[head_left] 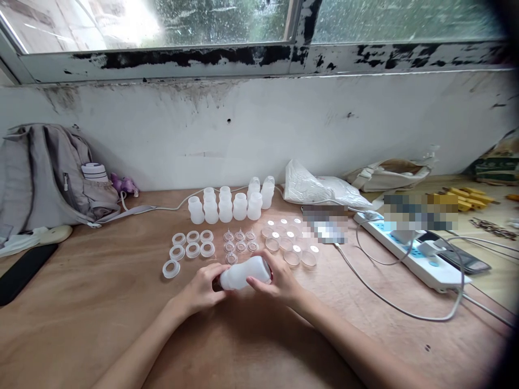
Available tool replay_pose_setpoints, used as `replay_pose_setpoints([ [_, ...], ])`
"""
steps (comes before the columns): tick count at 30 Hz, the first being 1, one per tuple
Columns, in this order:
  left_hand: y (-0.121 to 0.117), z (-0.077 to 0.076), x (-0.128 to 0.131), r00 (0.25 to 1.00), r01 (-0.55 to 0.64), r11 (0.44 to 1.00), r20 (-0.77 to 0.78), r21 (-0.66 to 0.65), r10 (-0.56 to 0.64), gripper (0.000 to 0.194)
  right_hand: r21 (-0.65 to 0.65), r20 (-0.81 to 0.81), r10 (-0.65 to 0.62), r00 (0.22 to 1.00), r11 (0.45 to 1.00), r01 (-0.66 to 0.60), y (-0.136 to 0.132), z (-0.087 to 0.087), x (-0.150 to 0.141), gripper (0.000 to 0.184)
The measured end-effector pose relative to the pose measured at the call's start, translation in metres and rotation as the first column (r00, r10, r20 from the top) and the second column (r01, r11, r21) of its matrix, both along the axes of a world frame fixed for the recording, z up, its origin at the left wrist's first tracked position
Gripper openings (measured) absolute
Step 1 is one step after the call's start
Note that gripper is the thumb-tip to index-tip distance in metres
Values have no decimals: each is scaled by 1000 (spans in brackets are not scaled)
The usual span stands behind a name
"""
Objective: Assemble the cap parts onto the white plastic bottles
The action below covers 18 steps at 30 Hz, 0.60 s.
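A frosted white baby bottle (245, 273) lies tilted on its side between my hands, just above the table. My left hand (205, 286) is closed round its narrower left end, so that end is partly hidden. Round the wider right end, the fingers and thumb of my right hand (281, 278) are closed. Just beyond the bottle are several clear nipples (240, 246). White collar rings (193, 250) lie in rows to their left, and clear round caps (292, 257) lie to the right. Several frosted bottles (226, 208) stand upright behind these; two at the right have clear domed tops.
On the left are a grey backpack (52, 167) and a black phone (26, 273). A white power strip (413, 254) with cables lies on the right, near a plugged-in phone (326, 231). White plastic bags (320, 186) rest against the back wall.
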<state>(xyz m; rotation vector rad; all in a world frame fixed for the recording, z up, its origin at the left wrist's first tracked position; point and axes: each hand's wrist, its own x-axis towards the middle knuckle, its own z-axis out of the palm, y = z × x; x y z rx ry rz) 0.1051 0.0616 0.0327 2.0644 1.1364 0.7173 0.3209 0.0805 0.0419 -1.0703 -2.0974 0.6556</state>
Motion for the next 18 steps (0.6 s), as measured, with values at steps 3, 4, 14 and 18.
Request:
replay_pose_setpoints([
  [3,-7,0,4,994,-24,964,-98,264,52,39,50,-4,-14,1000,999,14,-2,2,1,30],
  [4,-9,-1,6,991,-35,945,-109,326,74,39,38,-14,-25,1000,999,26,-2,4,1,26],
  [14,-11,-10,11,966,-56,856,-190,514,178,40,-147,-99,-186,977,974,170,-4,4,-7,24],
  [18,-10,-15,10,965,-53,849,-193,525,179,42,-245,-119,-246,962,946,212,-3,0,-9,29],
])
